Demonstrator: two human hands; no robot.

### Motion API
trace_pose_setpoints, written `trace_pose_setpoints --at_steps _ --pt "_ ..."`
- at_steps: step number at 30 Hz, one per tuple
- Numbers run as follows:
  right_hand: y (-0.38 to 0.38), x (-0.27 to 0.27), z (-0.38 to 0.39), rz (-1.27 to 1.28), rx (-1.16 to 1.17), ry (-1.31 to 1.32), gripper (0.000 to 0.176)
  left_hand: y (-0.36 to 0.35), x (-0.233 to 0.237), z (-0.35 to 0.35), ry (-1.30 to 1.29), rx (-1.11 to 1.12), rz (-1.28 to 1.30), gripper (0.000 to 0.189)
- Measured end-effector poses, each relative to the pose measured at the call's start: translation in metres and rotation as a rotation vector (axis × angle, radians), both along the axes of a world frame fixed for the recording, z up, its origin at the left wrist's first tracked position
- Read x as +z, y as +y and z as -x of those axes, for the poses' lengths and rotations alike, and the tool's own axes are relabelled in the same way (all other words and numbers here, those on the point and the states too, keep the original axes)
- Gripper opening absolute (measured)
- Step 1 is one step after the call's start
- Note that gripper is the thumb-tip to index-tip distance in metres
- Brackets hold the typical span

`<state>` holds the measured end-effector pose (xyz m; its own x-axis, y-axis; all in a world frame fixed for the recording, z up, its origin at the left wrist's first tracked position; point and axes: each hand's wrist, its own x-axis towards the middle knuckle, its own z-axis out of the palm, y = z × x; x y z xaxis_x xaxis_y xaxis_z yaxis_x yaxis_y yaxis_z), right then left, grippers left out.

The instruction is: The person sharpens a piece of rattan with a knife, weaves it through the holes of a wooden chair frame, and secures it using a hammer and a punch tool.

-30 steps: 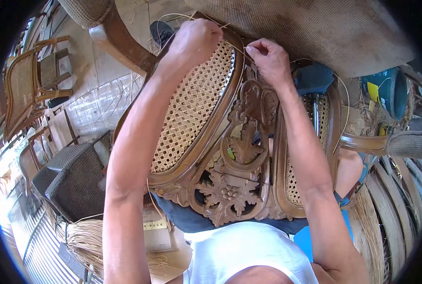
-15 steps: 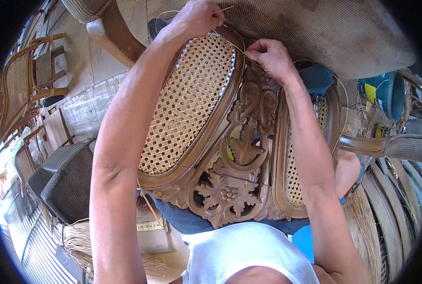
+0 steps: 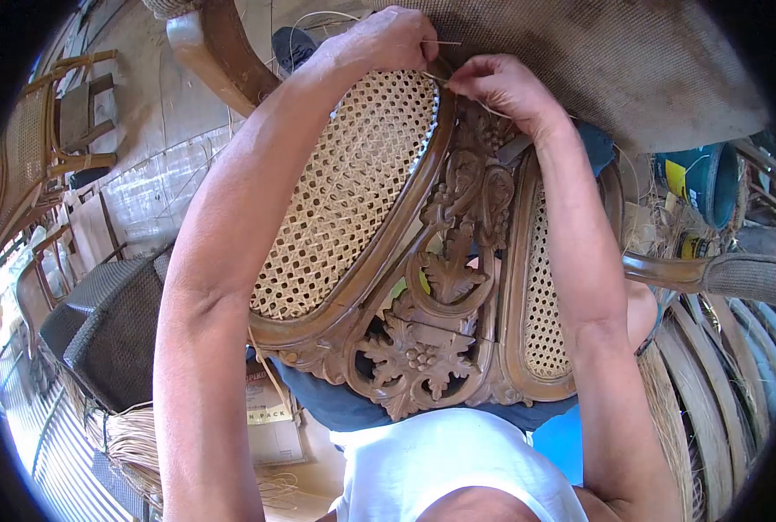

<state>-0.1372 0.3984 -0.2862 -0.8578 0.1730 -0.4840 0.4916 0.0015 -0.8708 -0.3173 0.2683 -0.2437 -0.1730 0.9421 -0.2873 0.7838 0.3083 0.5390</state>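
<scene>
A carved wooden chair back (image 3: 423, 348) lies across my lap, its oval panel (image 3: 353, 183) woven with cane. White bits line the panel's right edge. At the panel's top, my left hand (image 3: 403, 39) is closed, with the thin end of a cane strand (image 3: 445, 43) sticking out past its fingers. Just right of it, my right hand (image 3: 505, 87) pinches a cane strand (image 3: 436, 77) at the frame's upper right edge. The fingertips of my left hand are partly hidden. Behind my right forearm is a second, narrower cane panel (image 3: 546, 322).
A brown woven-fabric seat (image 3: 597, 70) hangs over the top right. Teal buckets (image 3: 719, 187) stand at the right, above long curved strips (image 3: 719, 374). On the left are a cane chair (image 3: 31, 157), a dark woven seat (image 3: 118, 331) and a bundle of cane (image 3: 136, 435).
Both hands have shifted slightly to the right along the panel's top edge and come closer together. The strand end at my left hand now points more level.
</scene>
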Motion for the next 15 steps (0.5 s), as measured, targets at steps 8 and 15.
trace_pose_setpoints --at_steps 8,15 --pt "-0.013 0.019 0.008 0.026 -0.191 0.129 0.018 0.005 -0.033 -0.006 0.087 -0.047 0.063 0.02" --pt "-0.025 0.001 0.005 -0.113 -0.259 0.111 0.016 0.003 -0.043 -0.008 0.185 -0.074 -0.055 0.023"
